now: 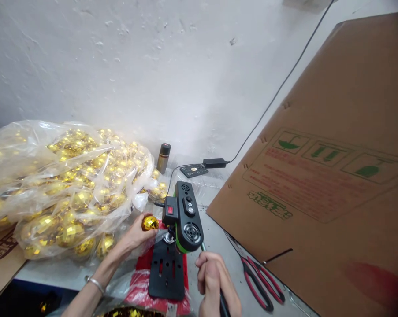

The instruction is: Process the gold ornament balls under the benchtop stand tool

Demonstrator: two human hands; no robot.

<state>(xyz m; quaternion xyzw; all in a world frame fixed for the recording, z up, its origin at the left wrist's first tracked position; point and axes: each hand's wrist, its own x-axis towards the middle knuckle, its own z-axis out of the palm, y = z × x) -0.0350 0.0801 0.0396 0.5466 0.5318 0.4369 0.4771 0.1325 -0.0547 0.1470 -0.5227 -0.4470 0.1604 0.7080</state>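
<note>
A shiny gold mirrored ball is in my left hand, just left of a black machine with a red switch and round vents. My right hand is closed around the dark handle of a tool, whose thin shaft points up toward the machine's lower right edge. The machine stands on a black slotted base plate, which lies over red plastic. What the tool's tip touches is hidden.
A clear bag of gold balls fills the left. A bottle, a dark phone-like object and a power adapter sit behind. Red-handled scissors and a large carton stand at the right. More gold pieces show at the bottom edge.
</note>
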